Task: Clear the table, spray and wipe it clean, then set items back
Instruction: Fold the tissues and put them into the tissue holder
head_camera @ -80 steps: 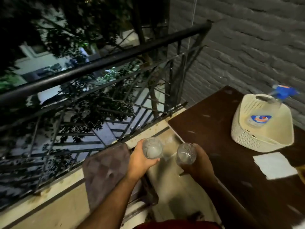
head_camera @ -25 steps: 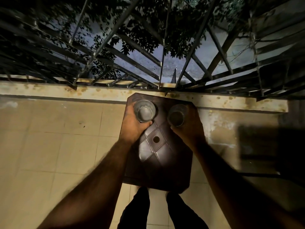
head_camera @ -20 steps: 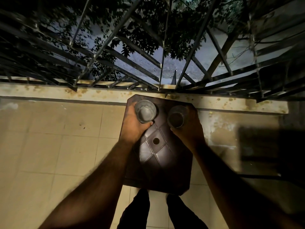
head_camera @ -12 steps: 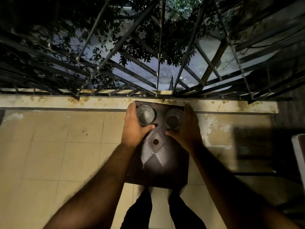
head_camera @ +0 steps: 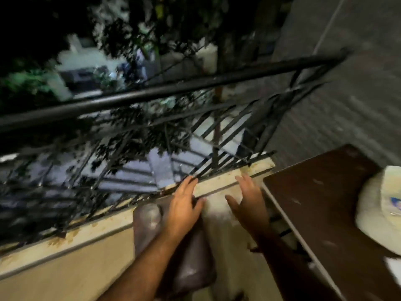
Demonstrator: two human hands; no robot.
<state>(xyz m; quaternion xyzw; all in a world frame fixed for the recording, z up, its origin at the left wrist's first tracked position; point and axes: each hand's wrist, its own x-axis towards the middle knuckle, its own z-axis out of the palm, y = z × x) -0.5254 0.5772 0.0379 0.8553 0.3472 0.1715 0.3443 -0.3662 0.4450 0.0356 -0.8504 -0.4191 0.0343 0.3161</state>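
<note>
The frame is blurred by motion. My left hand [head_camera: 184, 205] hovers over the dark brown stool [head_camera: 186, 263] with its fingers spread and nothing in it. My right hand [head_camera: 249, 203] is open too, empty, above the floor between the stool and the dark brown table [head_camera: 325, 213]. The two glasses are hidden behind my left hand or lost in the blur. On the table's right side stands a cream perforated basket [head_camera: 373, 205] holding a spray bottle [head_camera: 392, 203], only partly in view. A white cloth [head_camera: 393, 269] lies at the table's right edge.
A black metal railing [head_camera: 152, 94] runs across in front of me above a pale stained ledge [head_camera: 86, 231]. A grey brick wall [head_camera: 347, 94] rises behind the table. Beige floor tiles [head_camera: 54, 283] lie at lower left.
Both hands have let go of the glasses on the stool and lifted away, fingers apart. My view has swung up and to the right, which brings the table and basket back in.
</note>
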